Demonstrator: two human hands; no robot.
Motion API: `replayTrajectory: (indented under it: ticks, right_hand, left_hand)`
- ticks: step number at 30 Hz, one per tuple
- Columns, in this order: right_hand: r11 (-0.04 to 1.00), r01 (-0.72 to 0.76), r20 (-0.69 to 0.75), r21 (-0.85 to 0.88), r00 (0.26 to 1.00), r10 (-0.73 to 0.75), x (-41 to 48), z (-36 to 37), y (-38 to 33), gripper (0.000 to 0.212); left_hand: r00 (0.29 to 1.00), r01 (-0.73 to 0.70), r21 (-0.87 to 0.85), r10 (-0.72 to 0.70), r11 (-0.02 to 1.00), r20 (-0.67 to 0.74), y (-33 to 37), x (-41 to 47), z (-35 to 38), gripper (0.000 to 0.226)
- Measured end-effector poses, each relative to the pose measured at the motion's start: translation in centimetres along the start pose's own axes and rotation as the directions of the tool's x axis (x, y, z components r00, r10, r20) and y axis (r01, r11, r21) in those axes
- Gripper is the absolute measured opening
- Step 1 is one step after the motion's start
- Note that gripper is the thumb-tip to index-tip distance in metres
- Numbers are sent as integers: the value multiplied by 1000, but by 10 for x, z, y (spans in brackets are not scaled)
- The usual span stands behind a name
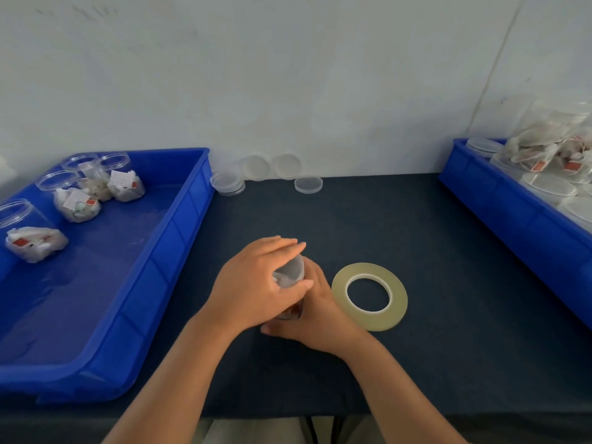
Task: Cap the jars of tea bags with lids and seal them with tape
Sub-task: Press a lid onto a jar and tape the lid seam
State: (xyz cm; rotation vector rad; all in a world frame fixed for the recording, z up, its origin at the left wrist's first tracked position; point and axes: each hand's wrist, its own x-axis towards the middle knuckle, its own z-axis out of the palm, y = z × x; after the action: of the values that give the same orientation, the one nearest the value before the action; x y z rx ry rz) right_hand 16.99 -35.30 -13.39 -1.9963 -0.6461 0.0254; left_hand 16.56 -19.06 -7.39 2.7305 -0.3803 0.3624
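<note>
1 jar [288, 274], centre of bench [448, 251], near side: both hands clamped on it. Left hand [256, 283] grips the top, prob. seating a lid (lid itself hidden). Right hand [315, 312] wraps the lower body to steady it. 1 tape roll [369, 296] flat, just right, handy for sealing. 4 open jars [77, 197] wait in left tray [179, 235]. Spare lids [308, 184] at far edge.

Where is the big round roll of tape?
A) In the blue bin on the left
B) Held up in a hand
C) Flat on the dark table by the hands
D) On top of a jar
C: the tape roll lies flat on the dark table beside the right hand, which with the left hand holds a jar.
</note>
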Motion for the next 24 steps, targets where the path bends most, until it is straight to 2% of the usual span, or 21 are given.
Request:
replayTrajectory:
  ticks: [2, 4, 7, 10, 15, 17, 19, 21, 23, 24]
  right_hand:
    - [999, -13, 52, -48, 999, 15, -7, -19, 3, 99]
    - [980, -84, -24, -178, 996, 81, -24, -39, 16, 90]
    - [850, -207, -163, -485, 976, 144, -52, -66, 40, 65]
    - [775, -241, -174, -584, 970, 170, -62, -72, 52, 46]
    - [664, -203, -122, -719, 978, 167, -60, -68, 43, 48]
    - [672, -233, -153, -703, 972, 177, -60, -68, 36, 47]
    - [734, -254, -216, -629, 965, 148, -61, -67, 27, 42]
    - [839, -257, -275, -480, 952, 134, -63, -65, 16, 34]
    - [930, -257, -309, -261, 935, 172, -68, -63, 5, 40]
    - [953, -254, -322, -163, 927, 192, -70, -62, -1, 44]
  left_hand:
    - [999, -41, 136, 42, 990, -8, 1, -3, 0, 75]
    - [998, -48, 218, 57, 975, -35, 5, -9, 3, 69]
    - [995, -92, 130, 97, 987, -31, 8, -12, 9, 57]
    - [995, -104, 74, 104, 992, 1, 4, -6, 9, 53]
    - [992, -121, 51, 122, 991, -17, 3, -3, 9, 53]
    - [992, -122, 43, 123, 992, -27, 2, -3, 9, 55]
    - [995, -101, 23, 101, 995, -26, 2, -2, 8, 60]
    - [996, -79, 56, 81, 995, -44, 4, -4, 8, 71]
    - [985, -105, 109, 119, 989, -128, 11, -10, 9, 75]
    - [969, -146, 107, 164, 984, -187, 15, -14, 10, 70]
